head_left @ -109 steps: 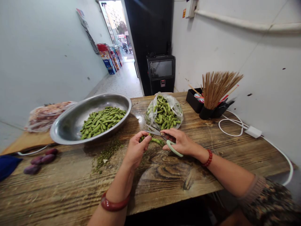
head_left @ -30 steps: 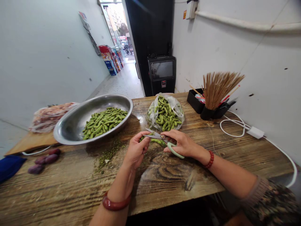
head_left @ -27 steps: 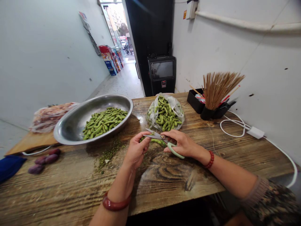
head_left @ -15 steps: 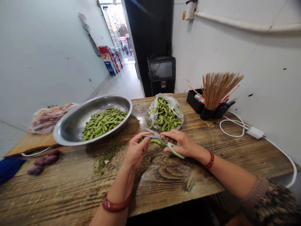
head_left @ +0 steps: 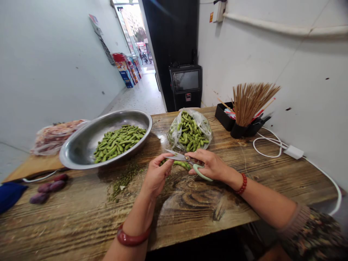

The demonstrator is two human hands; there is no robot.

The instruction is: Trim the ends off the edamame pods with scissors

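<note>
We see the left hand [head_left: 158,175] with thumb and forefinger pinched together over green edamame pods [head_left: 181,165], mostly covered by the fingers, so we cannot count them; one runs out rightward beneath the blades, and we cannot make out whether its far end touches the right hand [head_left: 208,164]. That hand is closed around pale green-handled scissors [head_left: 187,158], its palm and curled fingers hiding part of the handles. The blades stand slightly apart, pointing at the left fingertips, but we cannot tell whether they touch a pod. Just beyond the hands, more pods fill a clear plastic bag [head_left: 204,123], whose folds blur those at its edges. To the left, a steel basin [head_left: 81,146] holds a heap of pods, its near wall concealing the lowest ones. Small green trimmings [head_left: 122,183] lie on the wooden table [head_left: 195,214] between basin and left forearm, too fine for us to tell apart. Farther left are a few purple, oval items [head_left: 49,187] we cannot identify, a blue object [head_left: 11,195] cut off by the picture's edge, and a wrapped pinkish bundle [head_left: 56,136] partly behind the basin.
</note>
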